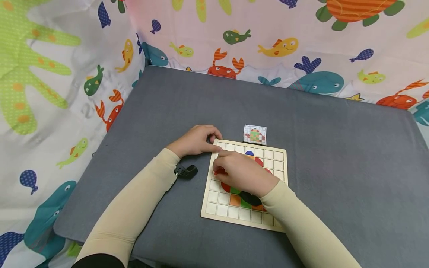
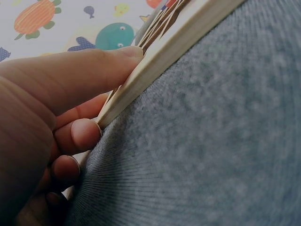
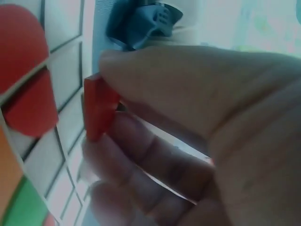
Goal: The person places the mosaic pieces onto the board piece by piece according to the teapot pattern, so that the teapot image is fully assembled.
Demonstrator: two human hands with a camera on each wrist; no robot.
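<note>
A square wooden grid board [image 1: 222, 210] lies slightly turned on the table, partly filled with red, green, orange and blue pieces. At its far left corner, my left hand [image 1: 197, 140] holds the rim. The thumb [image 2: 101, 70] lies on the frame and the other fingers curl against the corner. Over the board's left side, my right hand [image 1: 246, 172] pinches a small red piece [image 3: 99, 106] between thumb and fingers, tilted up from the cells. This hand covers much of the board's middle in the head view. Two red pieces [image 3: 21, 47] sit in cells close by.
Just beyond the board's far edge lies a small printed pattern card [image 1: 255, 134] with a coloured grid picture. Grey cloth covers the table [image 1: 352, 167]. A curtain [image 1: 201, 37] printed with sea animals hangs behind and at the left.
</note>
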